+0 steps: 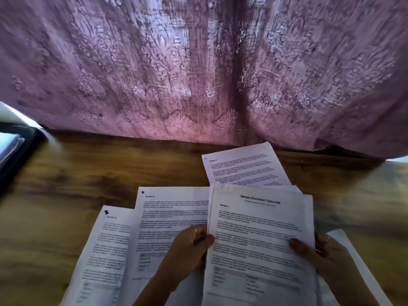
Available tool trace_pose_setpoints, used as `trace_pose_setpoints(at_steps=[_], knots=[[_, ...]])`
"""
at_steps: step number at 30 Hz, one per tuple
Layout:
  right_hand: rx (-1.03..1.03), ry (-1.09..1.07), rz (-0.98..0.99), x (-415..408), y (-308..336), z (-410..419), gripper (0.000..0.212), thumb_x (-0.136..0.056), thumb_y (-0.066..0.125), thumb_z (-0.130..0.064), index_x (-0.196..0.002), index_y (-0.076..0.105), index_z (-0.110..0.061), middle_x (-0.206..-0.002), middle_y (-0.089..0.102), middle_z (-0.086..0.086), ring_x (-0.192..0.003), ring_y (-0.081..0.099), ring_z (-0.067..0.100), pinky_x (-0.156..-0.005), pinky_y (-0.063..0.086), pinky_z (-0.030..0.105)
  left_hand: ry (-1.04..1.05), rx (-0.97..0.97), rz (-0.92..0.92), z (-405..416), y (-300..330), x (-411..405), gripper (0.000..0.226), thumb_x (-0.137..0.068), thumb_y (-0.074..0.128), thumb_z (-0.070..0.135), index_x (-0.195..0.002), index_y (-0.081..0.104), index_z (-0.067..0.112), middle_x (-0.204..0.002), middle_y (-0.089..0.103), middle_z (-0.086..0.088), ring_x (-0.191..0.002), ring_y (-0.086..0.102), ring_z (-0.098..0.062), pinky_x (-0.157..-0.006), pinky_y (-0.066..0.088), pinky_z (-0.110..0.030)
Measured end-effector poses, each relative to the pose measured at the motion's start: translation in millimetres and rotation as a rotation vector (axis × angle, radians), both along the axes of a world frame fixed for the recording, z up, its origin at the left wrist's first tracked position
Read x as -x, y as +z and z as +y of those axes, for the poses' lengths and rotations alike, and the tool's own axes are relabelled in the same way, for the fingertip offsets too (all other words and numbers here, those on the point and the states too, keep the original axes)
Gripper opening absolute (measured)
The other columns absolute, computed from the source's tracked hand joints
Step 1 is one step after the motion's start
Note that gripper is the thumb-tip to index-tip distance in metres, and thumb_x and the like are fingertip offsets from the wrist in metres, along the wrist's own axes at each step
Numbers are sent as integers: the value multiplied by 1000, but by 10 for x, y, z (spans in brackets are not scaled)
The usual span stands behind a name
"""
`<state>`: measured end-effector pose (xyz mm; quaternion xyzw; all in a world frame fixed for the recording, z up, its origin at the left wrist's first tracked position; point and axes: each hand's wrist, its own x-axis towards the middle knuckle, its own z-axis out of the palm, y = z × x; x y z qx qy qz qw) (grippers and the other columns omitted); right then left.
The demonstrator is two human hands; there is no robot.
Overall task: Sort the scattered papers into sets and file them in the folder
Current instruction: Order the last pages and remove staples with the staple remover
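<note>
The left hand [189,246] and the right hand [318,252] both grip the paper stack [260,239]; the folder [15,151] lies far left of it.

Head-worn view, forward and down (close) over papers [260,235]

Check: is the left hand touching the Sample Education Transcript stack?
Touching. The head view shows the left hand gripping the left edge of the Sample Education Transcript stack, thumb on its front.
</note>
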<state>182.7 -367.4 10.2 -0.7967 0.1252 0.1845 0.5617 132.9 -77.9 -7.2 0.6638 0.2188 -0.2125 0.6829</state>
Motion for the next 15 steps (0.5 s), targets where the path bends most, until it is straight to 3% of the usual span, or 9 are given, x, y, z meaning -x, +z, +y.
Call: trace_pose_setpoints(at_steps=[4, 10, 15], knots=[[1, 93, -21, -154, 74, 58, 33, -72, 78, -23, -104, 71, -19, -91, 76, -2, -82, 73, 19, -75, 58, 39, 24, 8, 5, -10, 33, 8, 26, -100, 47, 6, -108, 68, 20, -100, 75, 7, -94, 72, -12, -82, 59, -30], [-17, 188, -76, -426, 41, 85, 45, -69, 76, -33, -110, 68, -17, -97, 76, -1, -86, 73, 19, -74, 59, 38, 59, -48, -41, -33, 75, -45, 27, -100, 48, 8, -109, 69, 21, -101, 75, 8, -92, 72, -12, -80, 60, -35], [23, 89, -158, -693, -87, 89, 28, -81, 74, -28, -104, 69, -15, -94, 75, 2, -84, 73, 23, -73, 59, 41, 127, -51, -70, -163, 140, -232, 20, -98, 53, 9, -103, 70, 19, -96, 76, 4, -87, 73, -16, -78, 61, -40]])
